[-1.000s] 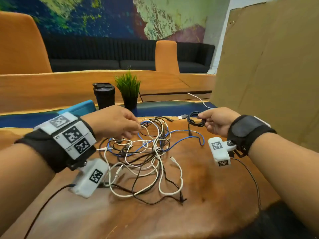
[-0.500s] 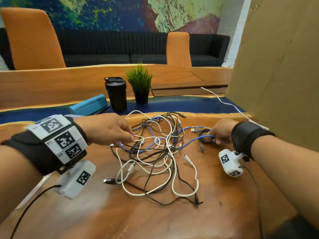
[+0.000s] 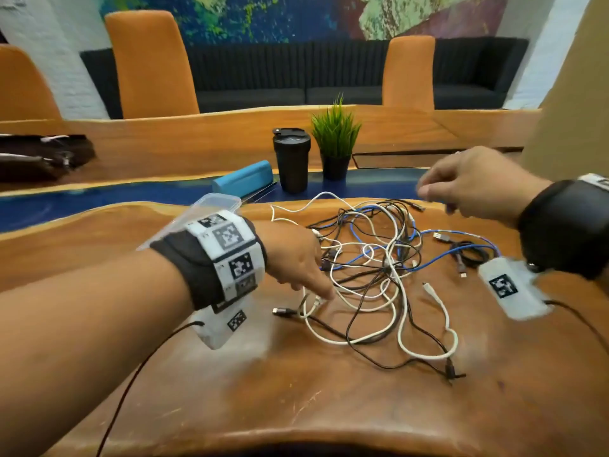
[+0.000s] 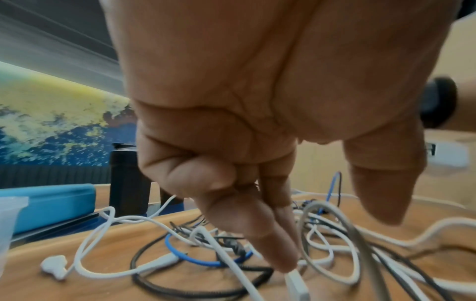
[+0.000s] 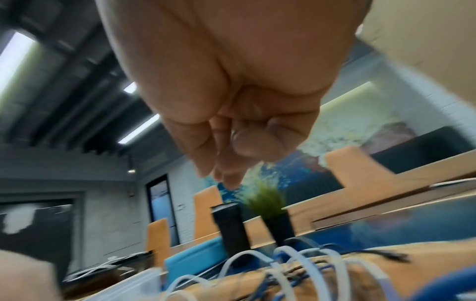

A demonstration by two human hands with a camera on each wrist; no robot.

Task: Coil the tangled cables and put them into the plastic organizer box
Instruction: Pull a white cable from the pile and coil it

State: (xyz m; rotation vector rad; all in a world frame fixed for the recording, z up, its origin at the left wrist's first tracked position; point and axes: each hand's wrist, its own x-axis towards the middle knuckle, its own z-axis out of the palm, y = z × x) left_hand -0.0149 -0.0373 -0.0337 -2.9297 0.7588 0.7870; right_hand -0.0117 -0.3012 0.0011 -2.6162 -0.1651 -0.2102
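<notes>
A tangle of white, black and blue cables (image 3: 372, 268) lies on the wooden table (image 3: 329, 407). My left hand (image 3: 321, 288) reaches into its near left side. Its straight index fingertip (image 4: 283, 262) touches a white plug (image 4: 296, 285), the thumb stands apart, and it grips nothing. Empty and loosely curled, my right hand (image 3: 435, 197) hovers above the tangle's far right side. A small black coiled cable (image 3: 468, 255) lies loose below that hand, by a blue cable's USB plug (image 3: 440, 236). Behind my left wrist stands the clear plastic box (image 3: 214, 206), partly hidden.
A black tumbler (image 3: 291, 159), a potted plant (image 3: 334, 140) and a blue case (image 3: 244, 178) stand behind the cables. A cardboard sheet (image 3: 573, 94) rises at the right. A dark bag (image 3: 39, 156) lies far left.
My right hand let go of the small black coil and rose off the table. My left hand moved down to the tangle's near left edge. The view swung left.
</notes>
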